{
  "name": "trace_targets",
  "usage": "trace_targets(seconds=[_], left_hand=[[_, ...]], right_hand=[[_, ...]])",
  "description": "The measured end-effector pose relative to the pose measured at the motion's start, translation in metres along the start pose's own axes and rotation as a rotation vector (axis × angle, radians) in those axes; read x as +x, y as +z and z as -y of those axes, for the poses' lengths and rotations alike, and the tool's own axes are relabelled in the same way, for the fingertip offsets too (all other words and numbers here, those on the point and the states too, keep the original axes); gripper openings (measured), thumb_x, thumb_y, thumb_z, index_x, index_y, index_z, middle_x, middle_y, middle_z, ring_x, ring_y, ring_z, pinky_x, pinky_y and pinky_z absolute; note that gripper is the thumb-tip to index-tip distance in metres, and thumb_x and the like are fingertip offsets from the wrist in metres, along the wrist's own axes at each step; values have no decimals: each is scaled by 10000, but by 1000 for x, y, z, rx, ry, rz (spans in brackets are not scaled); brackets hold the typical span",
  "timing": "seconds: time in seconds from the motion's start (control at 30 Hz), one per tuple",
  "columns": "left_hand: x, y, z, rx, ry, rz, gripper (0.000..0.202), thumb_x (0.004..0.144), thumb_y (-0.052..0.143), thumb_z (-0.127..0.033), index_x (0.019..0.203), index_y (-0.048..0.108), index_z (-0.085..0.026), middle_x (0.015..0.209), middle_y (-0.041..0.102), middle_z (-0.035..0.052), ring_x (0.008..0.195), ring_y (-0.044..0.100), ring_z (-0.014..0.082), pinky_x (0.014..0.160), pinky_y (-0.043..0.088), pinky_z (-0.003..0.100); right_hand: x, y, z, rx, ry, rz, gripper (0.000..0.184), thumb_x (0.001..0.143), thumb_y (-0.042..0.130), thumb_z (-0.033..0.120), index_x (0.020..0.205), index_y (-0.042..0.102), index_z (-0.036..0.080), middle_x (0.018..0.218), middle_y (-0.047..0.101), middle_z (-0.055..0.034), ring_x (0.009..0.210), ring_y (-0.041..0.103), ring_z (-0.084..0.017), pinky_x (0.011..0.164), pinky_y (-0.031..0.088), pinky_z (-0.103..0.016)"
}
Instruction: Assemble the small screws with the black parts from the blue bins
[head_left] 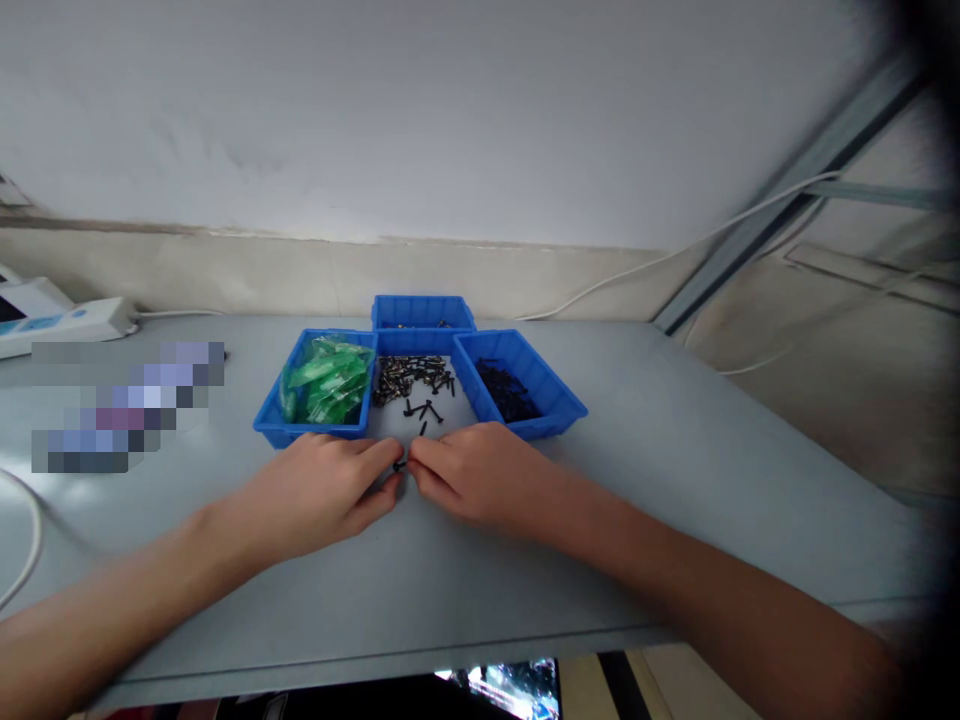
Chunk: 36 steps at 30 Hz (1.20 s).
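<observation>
My left hand (341, 485) and my right hand (465, 470) meet just in front of the bins, fingertips nearly touching. Between them is a small dark screw (399, 466). Its head end lies between the thumb and forefinger of my left hand, while the pinched fingers of my right hand cover its other end. Just beyond my fingers lies a loose black screw (423, 428), with a few more black screws (427, 410) behind it. Further back, a pile of dark and brassy screws (412, 378) spreads on the table between the blue bins.
The left blue bin (264, 428) holds green plastic bags (326, 380). Black screws (506, 390) fill part of the right blue bin (559, 405). A third blue bin (424, 310) stands behind. A power strip (82, 325) and white cable (34, 530) lie left; a metal post (750, 220) rises right.
</observation>
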<state>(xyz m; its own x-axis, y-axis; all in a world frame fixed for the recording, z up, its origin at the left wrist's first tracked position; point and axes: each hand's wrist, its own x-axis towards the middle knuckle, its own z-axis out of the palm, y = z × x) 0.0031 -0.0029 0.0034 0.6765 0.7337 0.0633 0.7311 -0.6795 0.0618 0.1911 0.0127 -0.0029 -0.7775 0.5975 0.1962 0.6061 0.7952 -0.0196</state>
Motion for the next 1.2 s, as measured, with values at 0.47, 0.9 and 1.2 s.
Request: trace_targets(seconds=[0.47, 0.9, 1.2], left_hand=[[0, -1, -1, 19, -15, 40, 150, 863, 349, -275, 768, 435, -198, 603, 536, -33, 536, 556, 152, 470, 297, 259], [-1, 2, 0, 41, -49, 50, 120, 834, 326, -260, 839, 427, -196, 613, 558, -15, 566, 585, 178, 477, 326, 270], [0, 0, 0, 64, -67, 70, 103, 839, 333, -273, 834, 408, -202, 606, 557, -19, 558, 586, 186, 460, 308, 271]], right_hand=[[0, 3, -1, -18, 9, -4, 183, 850, 370, 244, 744, 496, 165, 574, 571, 5, 474, 440, -94, 477, 156, -280], [-1, 6, -2, -95, -15, -13, 183, 875, 351, 243, 770, 482, 169, 553, 557, 1, 436, 417, -101, 459, 140, -286], [-1, 6, -1, -82, 0, 2, 175, 881, 346, 243, 780, 474, 177, 564, 567, 3, 443, 424, -104, 453, 140, -289]])
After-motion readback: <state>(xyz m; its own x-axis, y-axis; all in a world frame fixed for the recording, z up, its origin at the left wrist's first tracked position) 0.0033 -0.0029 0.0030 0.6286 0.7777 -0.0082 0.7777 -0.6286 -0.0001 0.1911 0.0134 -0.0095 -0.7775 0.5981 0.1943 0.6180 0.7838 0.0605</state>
